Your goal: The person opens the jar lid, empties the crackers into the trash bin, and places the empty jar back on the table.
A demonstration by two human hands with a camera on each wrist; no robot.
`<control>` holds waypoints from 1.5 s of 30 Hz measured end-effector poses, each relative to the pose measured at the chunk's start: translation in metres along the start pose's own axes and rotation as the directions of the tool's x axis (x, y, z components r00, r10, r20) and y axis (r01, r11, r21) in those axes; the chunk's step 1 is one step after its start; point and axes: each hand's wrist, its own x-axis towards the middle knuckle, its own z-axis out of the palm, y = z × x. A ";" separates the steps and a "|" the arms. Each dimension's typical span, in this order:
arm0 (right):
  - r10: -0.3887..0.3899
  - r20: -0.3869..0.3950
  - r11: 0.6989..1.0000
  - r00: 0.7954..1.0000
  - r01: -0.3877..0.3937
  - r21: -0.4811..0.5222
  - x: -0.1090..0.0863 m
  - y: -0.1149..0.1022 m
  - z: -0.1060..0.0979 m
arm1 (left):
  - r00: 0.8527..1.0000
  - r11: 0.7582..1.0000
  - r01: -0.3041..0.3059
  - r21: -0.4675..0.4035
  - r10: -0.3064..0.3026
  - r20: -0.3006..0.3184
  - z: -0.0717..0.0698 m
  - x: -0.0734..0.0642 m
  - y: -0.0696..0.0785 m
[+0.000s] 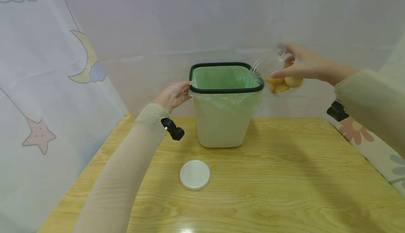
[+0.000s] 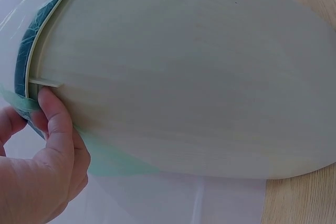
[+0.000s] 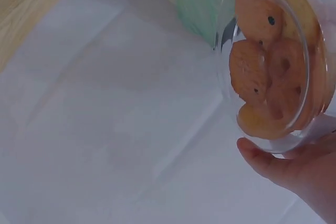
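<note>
A cream trash bin (image 1: 221, 120) with a black rim stands upright on the wooden table, lined with a thin green bag (image 1: 218, 76) folded over the rim. My left hand (image 1: 177, 94) grips the left side of the rim; in the left wrist view its fingers (image 2: 58, 114) curl under the edge beside the bag. My right hand (image 1: 305, 62) holds a clear jar (image 1: 267, 64), tilted with its mouth toward the bin's right rim. Several round cookies (image 3: 249, 69) lie inside the jar, toward its base. A white round lid (image 1: 194, 175) lies flat in front of the bin.
The wooden table (image 1: 253, 190) extends in front of the bin. A pale cloth backdrop (image 1: 152, 21) hangs behind and to the left, with a moon and a star printed on it. Flower prints (image 1: 355, 129) show at the right.
</note>
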 end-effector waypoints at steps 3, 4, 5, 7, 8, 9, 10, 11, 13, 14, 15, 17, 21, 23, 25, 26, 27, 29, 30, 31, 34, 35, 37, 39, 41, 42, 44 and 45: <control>-0.027 0.008 0.998 1.000 0.027 -0.064 0.006 -0.004 0.000 | 1.000 1.000 0.002 0.012 -0.002 -0.002 0.000 0.001 -0.001; -0.036 0.011 0.996 0.999 0.037 -0.075 0.008 -0.005 0.000 | 1.000 1.000 0.004 0.008 -0.004 -0.003 0.000 0.001 -0.001; -0.041 0.016 0.995 0.999 0.043 -0.090 0.010 -0.006 0.000 | 1.000 1.000 0.002 0.010 -0.002 -0.003 0.001 0.001 -0.001; -0.051 0.026 0.993 0.998 0.054 -0.105 0.013 -0.008 0.000 | 1.000 1.000 -0.001 0.010 0.001 -0.001 0.001 0.001 -0.001; -0.058 0.030 0.993 0.998 0.061 -0.105 0.014 -0.010 0.000 | 1.000 1.000 -0.002 0.007 0.002 0.000 0.002 0.001 -0.001; -0.069 0.031 0.991 0.997 0.072 -0.109 0.015 -0.011 0.001 | 1.000 1.000 -0.004 0.010 0.004 0.002 0.002 0.000 -0.001; -0.084 0.027 0.990 0.996 0.087 -0.111 0.016 -0.012 0.002 | 1.000 1.000 -0.004 0.009 0.004 0.003 0.002 0.000 -0.001; -0.099 0.024 0.987 0.995 0.101 -0.124 0.016 -0.014 0.003 | 1.000 1.000 -0.007 0.015 0.007 0.003 0.002 0.000 -0.001; -0.125 0.020 0.979 0.992 0.127 -0.160 0.016 -0.018 0.005 | 1.000 1.000 -0.013 0.023 0.013 0.005 0.003 0.000 -0.002; -0.132 0.018 0.973 0.991 0.133 -0.186 0.016 -0.020 0.006 | 1.000 1.000 -0.013 0.022 0.013 0.005 0.002 0.000 -0.002; -0.137 0.019 0.966 0.990 0.138 -0.218 0.016 -0.022 0.006 | 1.000 1.000 -0.015 0.023 0.015 0.004 0.002 0.000 -0.002; -0.138 0.022 0.943 0.990 0.138 -0.303 0.016 -0.026 0.007 | 1.000 1.000 -0.018 0.022 0.018 0.003 0.002 0.001 -0.002; -0.169 0.008 0.877 0.986 0.154 -0.455 0.017 -0.029 0.010 | 1.000 1.000 -0.015 0.012 0.015 0.004 0.001 0.000 -0.003; -0.197 -0.010 0.844 0.980 0.165 -0.510 0.017 -0.029 0.012 | 1.000 1.000 -0.014 0.010 0.014 0.006 0.001 0.000 -0.003; -0.215 -0.016 0.820 0.976 0.172 -0.545 0.017 -0.029 0.014 | 1.000 1.000 -0.014 0.007 0.014 0.006 0.000 -0.001 -0.003; -0.229 -0.022 0.809 0.973 0.177 -0.561 0.017 -0.029 0.015 | 1.000 1.000 -0.013 0.005 0.013 0.009 0.000 -0.001 -0.003; -0.237 -0.024 0.799 0.971 0.181 -0.574 0.017 -0.030 0.016 | 1.000 1.000 -0.014 0.004 0.014 0.009 0.000 -0.001 -0.002; -0.256 -0.026 0.779 0.966 0.190 -0.598 0.017 -0.030 0.017 | 1.000 1.000 -0.014 0.001 0.014 0.013 -0.001 -0.001 -0.002; -0.259 -0.024 0.770 0.966 0.192 -0.609 0.017 -0.030 0.018 | 1.000 1.000 -0.014 0.002 0.014 0.013 -0.001 -0.001 -0.002; -0.268 -0.022 0.758 0.963 0.197 -0.622 0.017 -0.031 0.019 | 1.000 1.000 -0.014 0.001 0.014 0.013 -0.001 -0.001 -0.002; -0.305 -0.018 0.717 0.952 0.217 -0.662 0.017 -0.030 0.023 | 1.000 1.000 -0.011 -0.001 0.011 0.013 -0.002 -0.001 -0.002; -0.324 -0.019 0.702 0.946 0.227 -0.675 0.017 -0.029 0.024 | 1.000 1.000 -0.011 -0.001 0.011 0.013 -0.002 -0.002 -0.002; -0.371 -0.023 0.663 0.929 0.247 -0.707 0.017 -0.027 0.026 | 1.000 1.000 -0.010 0.001 0.010 0.014 -0.002 -0.002 -0.002; -0.421 -0.031 0.632 0.907 0.268 -0.728 0.017 -0.025 0.027 | 1.000 1.000 -0.008 0.000 0.008 0.016 -0.002 -0.003 -0.002; -0.459 -0.031 0.596 0.888 0.282 -0.752 0.017 -0.023 0.028 | 1.000 1.000 -0.010 0.002 0.010 0.017 -0.002 -0.003 -0.002; -0.478 -0.030 0.578 0.878 0.289 -0.763 0.017 -0.022 0.029 | 1.000 1.000 -0.010 0.002 0.010 0.015 -0.002 -0.003 -0.002; -0.507 -0.027 0.554 0.862 0.302 -0.776 0.018 -0.021 0.029 | 1.000 1.000 -0.013 0.000 0.013 0.013 -0.002 -0.003 -0.002; -0.517 -0.023 0.543 0.855 0.307 -0.782 0.018 -0.020 0.029 | 1.000 1.000 -0.014 -0.001 0.014 0.012 -0.002 -0.003 -0.002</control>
